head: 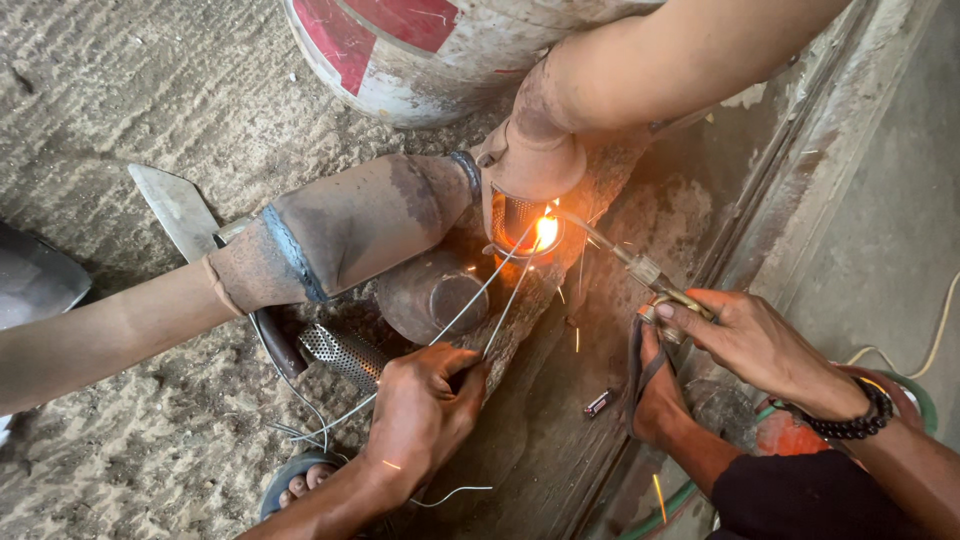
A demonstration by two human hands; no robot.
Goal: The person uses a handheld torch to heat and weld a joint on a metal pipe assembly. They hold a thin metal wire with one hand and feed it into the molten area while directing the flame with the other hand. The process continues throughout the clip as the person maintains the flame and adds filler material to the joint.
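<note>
My left hand pinches two thin metal filler rods whose tips reach into a bright orange flame. My right hand grips the brass handle of a gas torch; its thin nozzle points left at the flame. The flame burns on the perforated end of a rusty metal pipe part. Another person's gloved hand comes down from the upper right and holds that end. Their other gloved arm lies across from the left. A round metal can sits just below.
A white and red drum stands at the top. A perforated tube and loose wires lie on the sandy floor. A sandalled foot rests by the torch. A small lighter, a green hose and a metal blade are nearby.
</note>
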